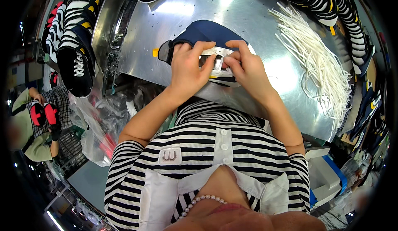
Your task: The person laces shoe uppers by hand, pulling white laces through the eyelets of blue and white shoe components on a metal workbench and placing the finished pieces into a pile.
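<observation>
From the head view, I am looking down over my striped shirt at a steel table (174,27). My left hand (188,67) and right hand (246,67) meet at its near edge over a navy shoe (207,32) that lies on the metal, its toe pointing away from me. Both hands are closed in a pinch: the left thumb and fingers grip a white strip (215,51) across the shoe's opening, and the right hand's fingertips press on the same strip from the other side, the two thumbs nearly touching (what sits under the thumbs I cannot make out). A small yellow tab (155,52) sticks out at the shoe's left end, just beside my left hand.

To my right, well apart from the hands, a loose bundle of white laces (319,61) is spread over the table. Beyond it, along the right rim, a row of finished shoes (352,27) in black, white and yellow runs down the edge. On my left another row of black-and-white shoes (74,36) stands beside the table, one with white lacing facing up. Below them clear plastic bags (97,127) hang bunched. At the far left another person (37,123) in a checked top holds something red and black.
</observation>
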